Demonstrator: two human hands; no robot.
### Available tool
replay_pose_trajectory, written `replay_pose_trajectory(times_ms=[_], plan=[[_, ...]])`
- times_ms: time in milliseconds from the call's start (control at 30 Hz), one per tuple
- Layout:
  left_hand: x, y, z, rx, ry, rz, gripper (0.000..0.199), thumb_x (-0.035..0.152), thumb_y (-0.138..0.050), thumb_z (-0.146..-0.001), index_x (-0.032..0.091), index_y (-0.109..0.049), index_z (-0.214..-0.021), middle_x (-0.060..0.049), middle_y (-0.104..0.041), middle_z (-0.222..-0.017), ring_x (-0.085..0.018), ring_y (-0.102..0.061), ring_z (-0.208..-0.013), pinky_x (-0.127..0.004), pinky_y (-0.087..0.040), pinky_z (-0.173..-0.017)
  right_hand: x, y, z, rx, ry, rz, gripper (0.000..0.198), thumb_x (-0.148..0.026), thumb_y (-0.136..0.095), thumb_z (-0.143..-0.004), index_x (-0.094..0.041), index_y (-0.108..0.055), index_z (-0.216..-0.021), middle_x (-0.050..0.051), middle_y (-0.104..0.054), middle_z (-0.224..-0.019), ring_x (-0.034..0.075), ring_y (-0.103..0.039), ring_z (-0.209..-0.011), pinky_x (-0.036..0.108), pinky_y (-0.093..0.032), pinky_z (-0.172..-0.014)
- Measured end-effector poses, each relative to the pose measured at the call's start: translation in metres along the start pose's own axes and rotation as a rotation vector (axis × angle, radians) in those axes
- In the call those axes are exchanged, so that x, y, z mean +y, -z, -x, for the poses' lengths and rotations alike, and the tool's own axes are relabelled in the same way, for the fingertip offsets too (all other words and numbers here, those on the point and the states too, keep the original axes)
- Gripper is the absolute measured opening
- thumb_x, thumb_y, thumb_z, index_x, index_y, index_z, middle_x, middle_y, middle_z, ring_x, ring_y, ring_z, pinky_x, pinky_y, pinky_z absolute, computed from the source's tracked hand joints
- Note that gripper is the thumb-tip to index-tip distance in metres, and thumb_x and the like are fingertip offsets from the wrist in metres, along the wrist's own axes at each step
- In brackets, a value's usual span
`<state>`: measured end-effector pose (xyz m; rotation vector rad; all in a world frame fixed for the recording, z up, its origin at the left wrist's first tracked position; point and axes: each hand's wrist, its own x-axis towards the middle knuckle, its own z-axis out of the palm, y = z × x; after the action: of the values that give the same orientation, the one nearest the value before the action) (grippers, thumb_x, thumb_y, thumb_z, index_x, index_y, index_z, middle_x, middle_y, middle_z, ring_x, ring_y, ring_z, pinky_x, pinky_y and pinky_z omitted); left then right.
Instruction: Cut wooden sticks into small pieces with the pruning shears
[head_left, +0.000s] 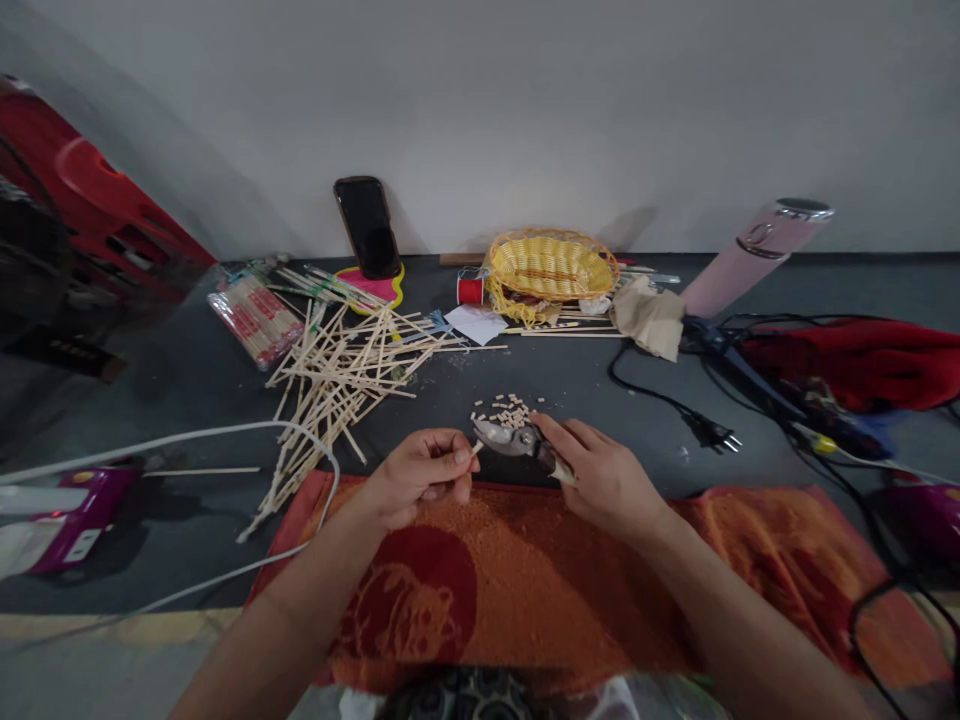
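Dark counter (585, 380) across the frame. Orange towel (540, 580), lower centre, beneath both forearms. Loose heap of sticks (345, 370), left of centre. Yellow basket (551, 265), upper centre, near the wall (525, 120). Right hand (604, 475), right of centre: grip clamped round the handles of the shears (506, 437). Left hand (435, 468), just left of centre: grip together, thumb and fingertips clamped on a thin rod (477, 449). Shears mid-frame, between the hands, blades leftward. Rod's end close by the blades; cannot tell whether they touch. Short bits (514, 412) scattered just above the shears.
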<state>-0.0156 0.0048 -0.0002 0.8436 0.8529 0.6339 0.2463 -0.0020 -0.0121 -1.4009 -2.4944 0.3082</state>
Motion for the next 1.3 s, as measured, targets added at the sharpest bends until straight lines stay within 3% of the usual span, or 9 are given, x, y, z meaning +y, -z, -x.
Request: replay_pose_trajectory(times_ms=[133, 233, 300, 433, 733, 933, 1067, 1167, 1300], plan=[[-0.005, -0.007, -0.004, 0.205, -0.211, -0.228, 0.025, 0.038, -0.066, -0.081, 0.014, -0.059, -0.081, -0.002, -0.068, -0.067, -0.004, -0.04, -0.044, -0.015, -0.032, -0.043, 0.001, -0.001, -0.003, 0.016, -0.029, 0.025, 0.058, -0.016, -0.045, -0.086, -0.018, -0.034, -0.142, 0.012, -0.059, -0.113, 0.023, -0.058, -0.097, 0.038, -0.048, -0.088], [-0.007, -0.011, -0.005, 0.321, -0.307, -0.363, 0.022, 0.035, -0.066, -0.081, 0.014, -0.06, -0.077, -0.002, -0.069, -0.067, -0.005, -0.045, -0.048, -0.016, -0.036, -0.048, 0.004, -0.002, -0.005, 0.024, -0.031, 0.032, 0.063, -0.013, -0.047, -0.082, -0.018, -0.033, -0.143, 0.013, -0.057, -0.117, 0.025, -0.056, -0.101, 0.041, -0.047, -0.091], [-0.007, -0.011, -0.004, 0.312, -0.303, -0.344, 0.022, 0.034, -0.065, -0.081, 0.014, -0.06, -0.075, -0.002, -0.068, -0.064, -0.004, -0.042, -0.045, -0.016, -0.033, -0.045, 0.005, -0.002, -0.005, 0.011, -0.008, 0.007, 0.067, -0.012, -0.048, -0.079, -0.018, -0.031, -0.144, 0.013, -0.056, -0.12, 0.026, -0.054, -0.105, 0.042, -0.046, -0.093], [-0.004, -0.007, 0.0, 0.153, -0.174, -0.168, 0.025, 0.036, -0.066, -0.081, 0.013, -0.059, -0.074, 0.0, -0.065, -0.057, -0.002, -0.034, -0.039, -0.015, -0.024, -0.039, 0.008, -0.002, -0.004, -0.007, 0.041, -0.051, 0.064, -0.012, -0.045, -0.082, -0.02, -0.03, -0.144, 0.012, -0.055, -0.122, 0.025, -0.052, -0.109, 0.042, -0.045, -0.095], [0.001, 0.0, 0.002, -0.062, 0.003, 0.065, 0.026, 0.034, -0.071, -0.077, 0.012, -0.057, -0.072, -0.001, -0.061, -0.05, -0.002, -0.03, -0.034, -0.015, -0.011, -0.033, 0.003, -0.002, -0.002, 0.015, 0.063, -0.044, 0.059, -0.01, -0.043, -0.085, -0.02, -0.034, -0.143, 0.011, -0.058, -0.116, 0.023, -0.055, -0.103, 0.04, -0.047, -0.092], [0.0, -0.002, 0.001, 0.006, -0.028, 0.007, 0.027, 0.037, -0.068, -0.079, 0.013, -0.057, -0.073, 0.0, -0.062, -0.054, -0.001, -0.03, -0.035, -0.015, -0.015, -0.034, 0.003, 0.001, 0.001, 0.0, 0.024, 0.01, 0.064, -0.01, -0.045, -0.081, -0.019, -0.034, -0.143, 0.01, -0.06, -0.11, 0.023, -0.059, -0.093, 0.038, -0.05, -0.084], [-0.005, -0.008, -0.002, 0.227, -0.208, -0.238, 0.026, 0.039, -0.065, -0.082, 0.014, -0.059, -0.078, -0.003, -0.068, -0.067, -0.004, -0.043, -0.044, -0.016, -0.032, -0.043, 0.005, -0.002, -0.002, 0.025, -0.008, 0.027, 0.06, -0.014, -0.046, -0.083, -0.02, -0.034, -0.142, 0.01, -0.06, -0.111, 0.024, -0.059, -0.094, 0.039, -0.05, -0.086], [-0.007, -0.01, -0.003, 0.357, -0.33, -0.409, 0.023, 0.037, -0.064, -0.083, 0.014, -0.061, -0.077, -0.002, -0.068, -0.066, -0.006, -0.045, -0.049, -0.017, -0.036, -0.049, 0.006, -0.003, -0.004, 0.034, -0.007, 0.024, 0.061, -0.014, -0.046, -0.083, -0.019, -0.033, -0.143, 0.011, -0.058, -0.113, 0.024, -0.057, -0.097, 0.04, -0.047, -0.09], [-0.006, -0.008, -0.001, 0.247, -0.256, -0.3, 0.027, 0.039, -0.063, -0.083, 0.014, -0.06, -0.074, 0.0, -0.063, -0.058, -0.004, -0.038, -0.043, -0.017, -0.028, -0.043, 0.008, -0.002, -0.005, -0.001, 0.036, -0.041, 0.062, -0.013, -0.046, -0.083, -0.017, -0.032, -0.143, 0.012, -0.056, -0.117, 0.024, -0.054, -0.103, 0.041, -0.046, -0.094]])
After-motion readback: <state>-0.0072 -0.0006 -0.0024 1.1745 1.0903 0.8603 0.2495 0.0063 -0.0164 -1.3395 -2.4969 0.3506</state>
